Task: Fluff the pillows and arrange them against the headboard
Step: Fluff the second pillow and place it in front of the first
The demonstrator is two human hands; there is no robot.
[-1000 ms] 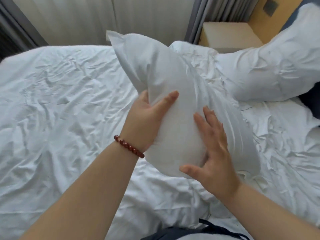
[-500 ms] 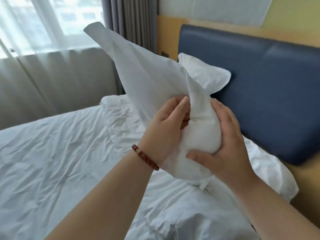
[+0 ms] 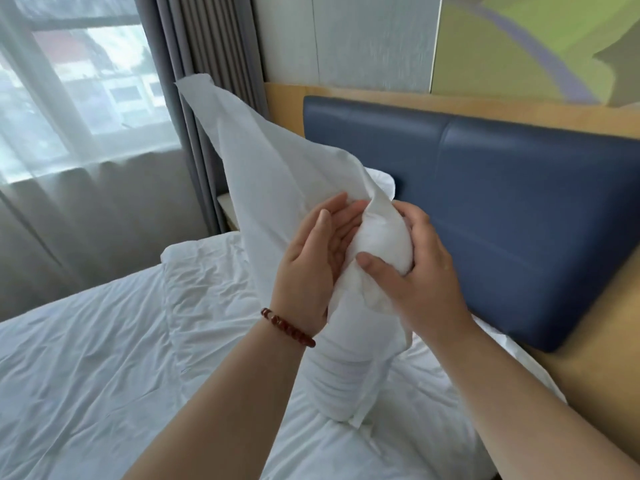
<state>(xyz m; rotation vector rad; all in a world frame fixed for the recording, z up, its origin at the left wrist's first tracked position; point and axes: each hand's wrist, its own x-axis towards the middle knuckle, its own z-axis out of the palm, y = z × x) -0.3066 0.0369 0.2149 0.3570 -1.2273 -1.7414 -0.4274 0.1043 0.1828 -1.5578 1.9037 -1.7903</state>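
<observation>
Squeezing the pillow, we curl our right hand round its bulge while our left hand presses flat-fingered. Its long axis rises up-left from the hands; the headboard lies just beyond the right hand, the nearer one.

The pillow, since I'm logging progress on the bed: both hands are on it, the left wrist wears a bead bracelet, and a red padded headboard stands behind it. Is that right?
Not quite. The head view shows the padded headboard is blue, not red. The rest holds: the left hand and the right hand are both on the pillow, and the bead bracelet is on the left wrist.
</observation>
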